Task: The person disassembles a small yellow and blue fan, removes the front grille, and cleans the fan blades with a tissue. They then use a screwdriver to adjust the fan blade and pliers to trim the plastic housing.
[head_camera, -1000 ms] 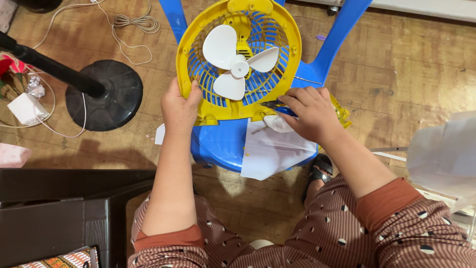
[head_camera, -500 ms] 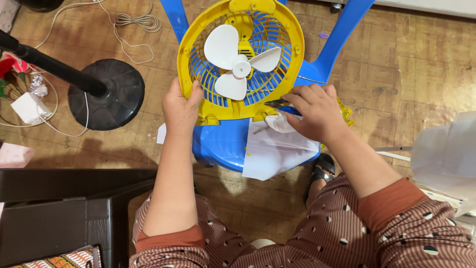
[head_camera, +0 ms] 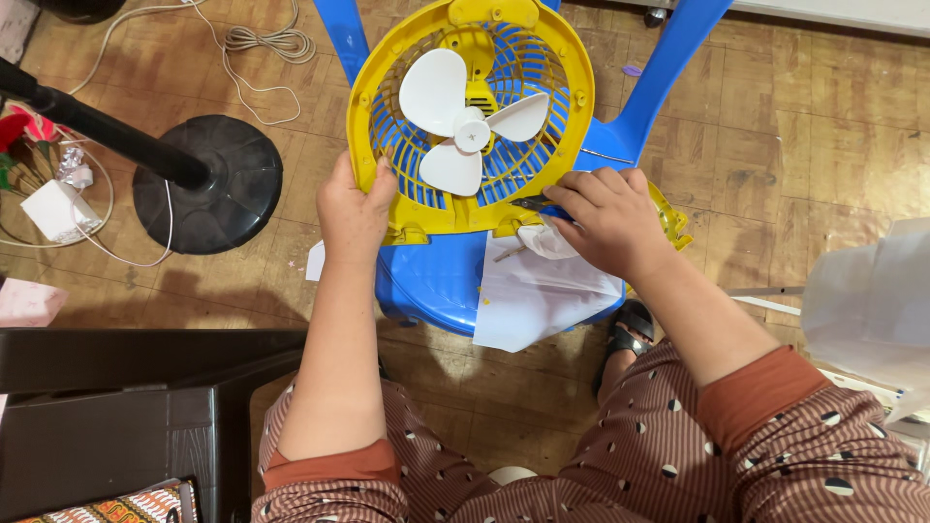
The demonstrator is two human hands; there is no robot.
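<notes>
A yellow fan (head_camera: 472,116) — round grille frame with blue ribs and three white blades (head_camera: 465,131) on a white hub — lies face up on the seat of a blue plastic chair (head_camera: 436,281), and everything else is placed from it. The left hand (head_camera: 354,215) grips the fan's lower left rim, fingers curled over the yellow edge and the thumb on top. The right hand (head_camera: 605,221) sits at the fan's lower right rim, closed around a thin tool with a dark shaft and blue handle (head_camera: 542,205) whose tip points in toward the grille; most of the tool is hidden under the fingers. Just below the fan, under the right hand, a white sheet of paper (head_camera: 533,300) hangs over the chair's front edge. A second yellow part (head_camera: 673,218) peeks out to the fan's right, behind the right wrist. To the left of the fan stands a black round base (head_camera: 208,184) with a slanting black pole, and above that — up and left of the fan — a coiled pale cord (head_camera: 266,41) lies on the wooden floor (head_camera: 804,145). Far right of the fan is a blurred white bag (head_camera: 872,300).
</notes>
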